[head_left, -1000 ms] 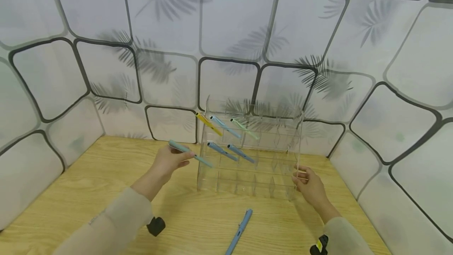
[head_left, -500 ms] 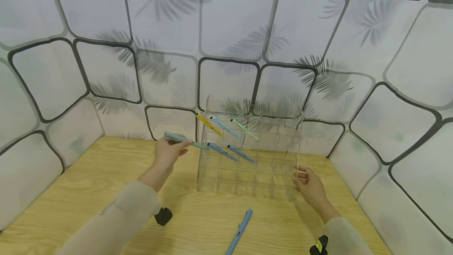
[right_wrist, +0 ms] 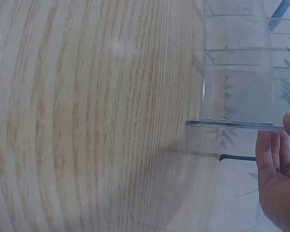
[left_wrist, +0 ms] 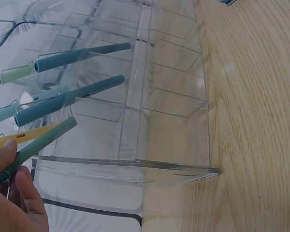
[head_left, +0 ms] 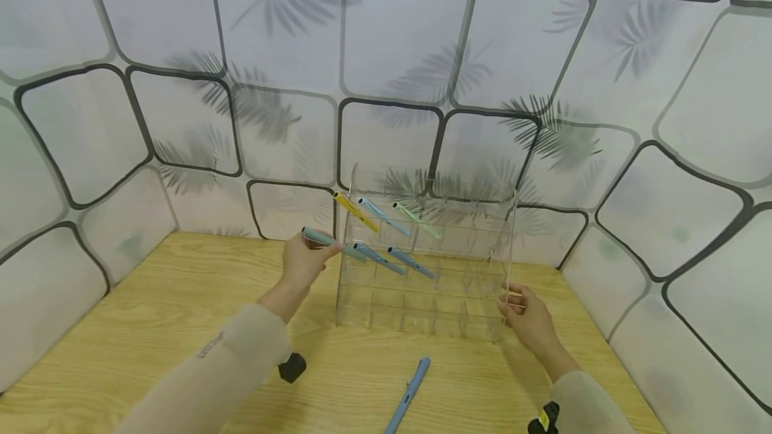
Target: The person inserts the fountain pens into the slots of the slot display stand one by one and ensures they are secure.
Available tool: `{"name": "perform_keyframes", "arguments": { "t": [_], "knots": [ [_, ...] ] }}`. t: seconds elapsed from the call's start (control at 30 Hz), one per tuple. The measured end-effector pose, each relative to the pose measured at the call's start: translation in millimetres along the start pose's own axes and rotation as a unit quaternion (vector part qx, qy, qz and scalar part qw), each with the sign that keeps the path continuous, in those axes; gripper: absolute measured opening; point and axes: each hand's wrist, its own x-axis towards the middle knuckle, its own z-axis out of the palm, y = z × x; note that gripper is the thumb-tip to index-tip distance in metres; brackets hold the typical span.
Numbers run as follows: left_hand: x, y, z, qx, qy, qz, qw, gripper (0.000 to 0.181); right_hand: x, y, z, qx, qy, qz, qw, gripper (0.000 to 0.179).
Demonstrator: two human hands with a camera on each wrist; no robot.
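My left hand [head_left: 301,265] pinches a grey-green pen [left_wrist: 50,137] between thumb and fingers, at the left side of the clear acrylic pen rack [head_left: 422,320]. The pen slants down to the right; its lower end overlaps the left end of the middle tier. Beside it on that tier lie two blue pens, the nearer one [head_left: 378,258] just right of the held pen. A yellow pen [head_left: 356,211], a light blue pen [head_left: 384,215] and a light green pen [head_left: 416,219] lie on the tier above. With thumb and fingers on either side, my right hand [head_left: 531,319] grips the rack's right side panel.
Another blue pen [head_left: 410,390] lies on the wooden table [head_left: 338,380] in front of the rack. Behind the rack stands a patterned wall covering [head_left: 398,39], which continues along both sides. The rack's lowest tier shows clear dividers.
My left hand has lifted the grey-green pen from lower beside the rack, then carried it right to the middle tier's left end. My right hand stays on the side panel.
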Motion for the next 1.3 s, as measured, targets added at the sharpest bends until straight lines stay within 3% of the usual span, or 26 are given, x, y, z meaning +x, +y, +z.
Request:
{"name": "perform_keyframes", "arguments": {
  "t": [0.17, 0.5, 0.7, 1.0, 1.3],
  "knots": [
    [2.4, -4.0, 3.4, -0.005, -0.011, -0.004, 0.9999, 0.027, -1.3, -0.7, 0.0, 0.0, -0.002, 0.001, 1.0, 0.043],
    [3.5, -4.4, 4.8, -0.043, -0.064, -0.008, 0.997, 0.024, -1.7, -1.5, 0.3, -0.001, -0.002, 0.002, 1.0, 0.043],
    [2.3, -3.3, 6.7, -0.038, -0.097, -0.013, 0.9944, 0.029, -1.8, -1.4, 0.5, 0.002, 0.0, 0.004, 1.0, 0.043],
    [2.6, -6.7, 10.9, 0.032, -0.049, 0.012, 0.9982, 0.021, -1.6, 0.2, 1.0, 0.004, 0.002, 0.003, 1.0, 0.042],
    [-1.6, -9.0, 8.2, 0.03, -0.031, 0.02, 0.9989, 0.025, -0.8, 0.4, 0.9, 0.006, 0.002, 0.002, 1.0, 0.044]
  ]
}}
